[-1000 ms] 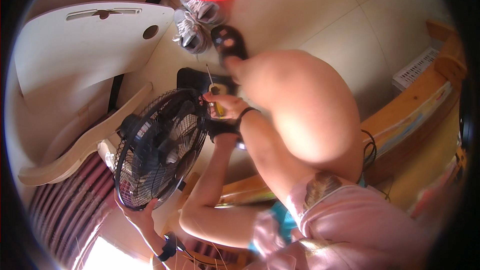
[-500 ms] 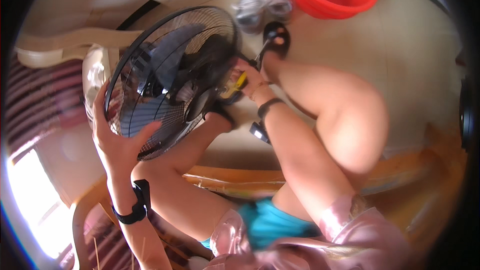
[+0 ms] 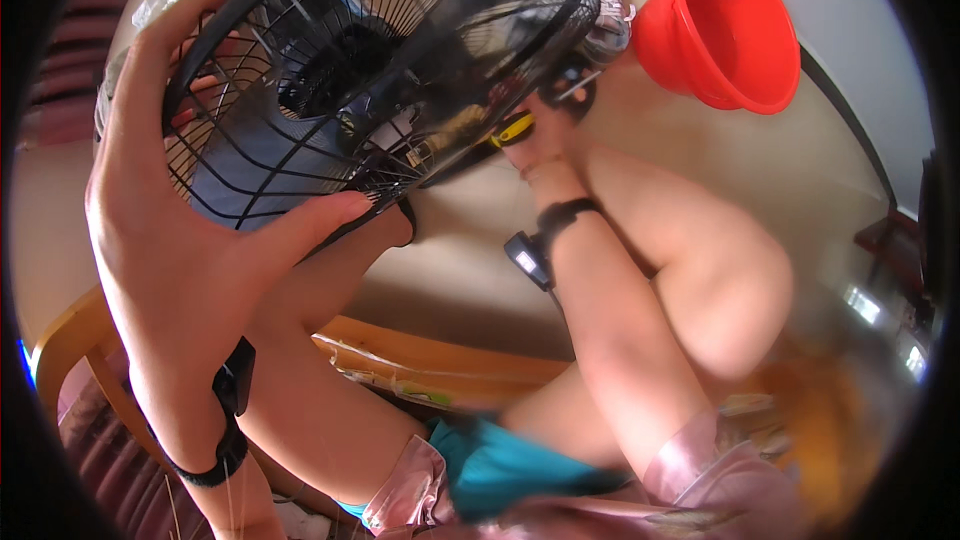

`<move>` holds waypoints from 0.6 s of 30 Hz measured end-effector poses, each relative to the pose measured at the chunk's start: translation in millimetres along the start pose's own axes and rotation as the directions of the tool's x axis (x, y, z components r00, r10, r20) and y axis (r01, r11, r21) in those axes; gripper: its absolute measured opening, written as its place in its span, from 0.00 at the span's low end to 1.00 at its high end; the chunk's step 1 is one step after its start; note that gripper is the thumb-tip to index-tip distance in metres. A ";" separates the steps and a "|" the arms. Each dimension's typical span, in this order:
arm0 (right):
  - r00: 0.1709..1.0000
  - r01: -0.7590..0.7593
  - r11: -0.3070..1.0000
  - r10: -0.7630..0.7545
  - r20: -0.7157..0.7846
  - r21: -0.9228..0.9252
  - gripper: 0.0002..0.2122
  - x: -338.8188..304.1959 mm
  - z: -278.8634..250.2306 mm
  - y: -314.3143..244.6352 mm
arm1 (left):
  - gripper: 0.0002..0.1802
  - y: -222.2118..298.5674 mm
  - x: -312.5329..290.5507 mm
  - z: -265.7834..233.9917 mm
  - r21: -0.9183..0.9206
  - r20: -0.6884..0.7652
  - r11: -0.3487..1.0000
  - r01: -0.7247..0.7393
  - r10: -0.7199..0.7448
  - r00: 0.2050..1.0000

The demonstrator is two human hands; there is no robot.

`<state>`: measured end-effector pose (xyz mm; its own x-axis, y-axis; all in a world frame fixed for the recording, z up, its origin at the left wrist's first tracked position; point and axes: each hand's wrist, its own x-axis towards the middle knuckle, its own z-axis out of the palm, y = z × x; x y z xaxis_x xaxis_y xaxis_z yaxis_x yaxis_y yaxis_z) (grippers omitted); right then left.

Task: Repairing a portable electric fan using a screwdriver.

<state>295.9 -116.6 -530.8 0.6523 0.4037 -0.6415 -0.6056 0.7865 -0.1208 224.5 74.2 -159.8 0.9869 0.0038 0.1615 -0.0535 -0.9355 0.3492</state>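
A black fan head (image 3: 340, 80) with a round wire cage tilts in front of me, its dark blades showing through the wires. My left hand (image 3: 185, 240) grips the cage at its left side, fingers round the rim and thumb across the near wires. At the cage's right lower edge, my right hand (image 3: 545, 145) is closed round a screwdriver (image 3: 515, 128) with a yellow and black handle. A thin metal shaft shows beyond that hand. The fan partly hides the right fingers, and whether they touch the cage I cannot tell.
A red plastic bucket (image 3: 670, 45) stands on the floor at the far right, beside grey shoes (image 3: 608, 15). My bare legs lie on both sides below the fan. Wooden furniture (image 3: 440, 355) edges the seat, and a slatted chair (image 3: 75, 340) is at the left.
The fan has come nearer and higher in view, its cage turned more toward me. My left hand has moved up and left with it, and my right hand still holds the screwdriver.
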 end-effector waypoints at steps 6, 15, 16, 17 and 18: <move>1.000 0.022 0.998 -0.023 0.015 0.057 0.11 2.0 4.9 -1.8 | 0.55 2.0 -12.7 6.0 -0.031 -0.033 0.999 0.016 -0.017 0.999; 0.996 -0.033 0.996 0.040 -0.083 0.089 0.09 5.1 -4.4 -5.0 | 0.56 -2.6 -21.7 14.8 -0.041 -0.071 0.999 0.022 -0.025 0.997; 0.992 -0.041 0.997 0.048 -0.119 0.066 0.09 4.9 -3.4 -7.6 | 0.56 -2.7 -21.5 16.1 -0.043 -0.078 0.999 0.021 -0.024 0.997; 0.992 -0.039 0.997 0.047 -0.118 0.063 0.09 4.9 -6.8 -10.7 | 0.56 -2.6 -21.9 17.0 -0.044 -0.088 0.999 0.019 -0.023 0.996; 0.999 -0.030 0.998 0.032 -0.030 0.052 0.09 4.7 -12.6 -14.4 | 0.56 -2.4 -21.5 19.0 -0.047 -0.093 0.999 0.018 -0.022 0.995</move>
<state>302.0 -131.9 -541.7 0.6187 0.4140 -0.6677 -0.6002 0.7975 -0.0617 206.3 69.6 -181.6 0.9692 0.0573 0.2394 -0.0434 -0.9175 0.3954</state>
